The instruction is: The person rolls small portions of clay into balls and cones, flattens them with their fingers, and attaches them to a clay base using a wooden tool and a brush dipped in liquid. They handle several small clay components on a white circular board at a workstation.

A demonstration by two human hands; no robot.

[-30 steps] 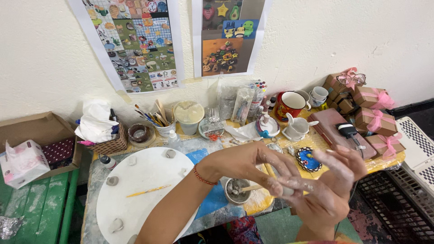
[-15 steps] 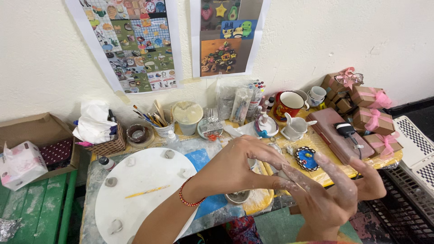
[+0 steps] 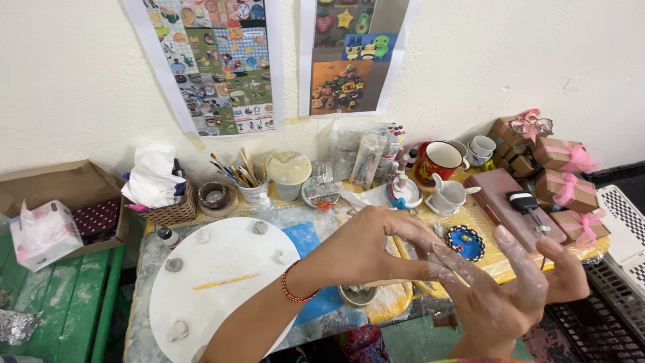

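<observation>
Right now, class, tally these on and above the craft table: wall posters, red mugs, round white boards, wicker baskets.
Wall posters: 2
Red mugs: 1
Round white boards: 1
Wicker baskets: 1
Total: 5

The cluttered table (image 3: 154, 265) bears a round white board (image 3: 215, 282).

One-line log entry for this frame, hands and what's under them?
left hand: fingertips meeting right's | right hand: fingers spread, clay-smeared | held item: cannot tell | below: small bowl, white round board
</observation>
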